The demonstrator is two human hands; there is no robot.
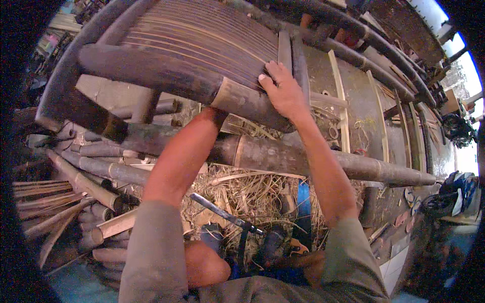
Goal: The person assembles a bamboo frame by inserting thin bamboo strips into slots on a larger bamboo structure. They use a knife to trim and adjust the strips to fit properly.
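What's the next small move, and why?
Perhaps feel gently along the slats with the right hand: its fingers lie at their right end, near the short post, while the left forearm reaches beneath the bamboo rail, its hand hidden.

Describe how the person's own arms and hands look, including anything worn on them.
Plain, loose greyish-olive sleeves end around the elbows, leaving both forearms bare. The right hand shows no glove, and no watch shows at its wrist. The left hand is hidden.
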